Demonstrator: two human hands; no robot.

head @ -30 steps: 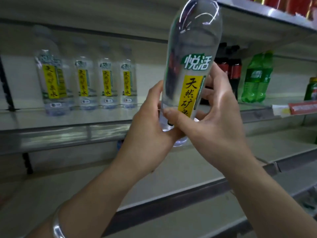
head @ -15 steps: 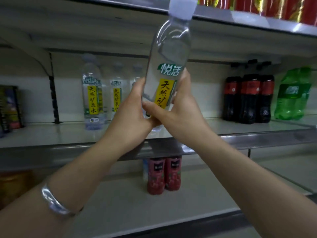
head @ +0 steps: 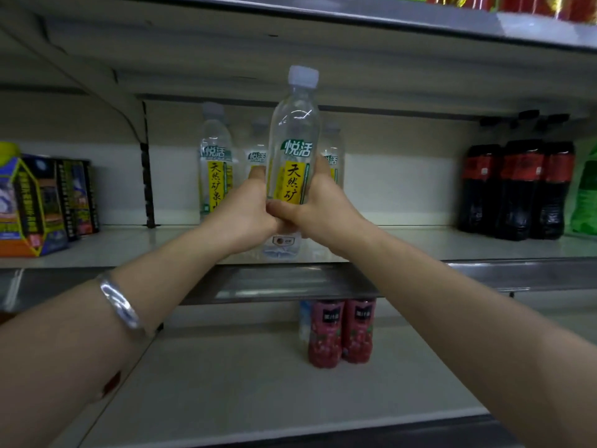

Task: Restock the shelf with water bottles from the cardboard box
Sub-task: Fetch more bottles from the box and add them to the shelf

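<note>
Both hands are wrapped around one water bottle point(head: 292, 169) here, left hand point(head: 240, 215) on its left side and right hand point(head: 326, 210) on its right, fingers curled round the lower half with the thumbs meeting at the front. Makes sense to me: holding it low and on both sides keeps it upright with the yellow label facing out, which is how you'd want it on display. Its base looks right at the front edge of the middle shelf point(head: 420, 245), touching or just about to, I can't tell which. It's going in front of the bottles already there, so I'd guess the row is being filled back to front. Counting those: one clear one just left point(head: 214, 163), plus two more partly hidden behind the held bottle and hands, so three that I can make out, four with the one in hand. Far right there are three dark cola bottles point(head: 517, 189) in a tight group with something green point(head: 586, 195) next to them, cut off by the frame. Far left, a few juice cartons point(head: 29, 202), three I think, but it's blurry. Lower shelf has two red drink bottles point(head: 340, 331) side by side. The cardboard box isn't in shot.
</note>
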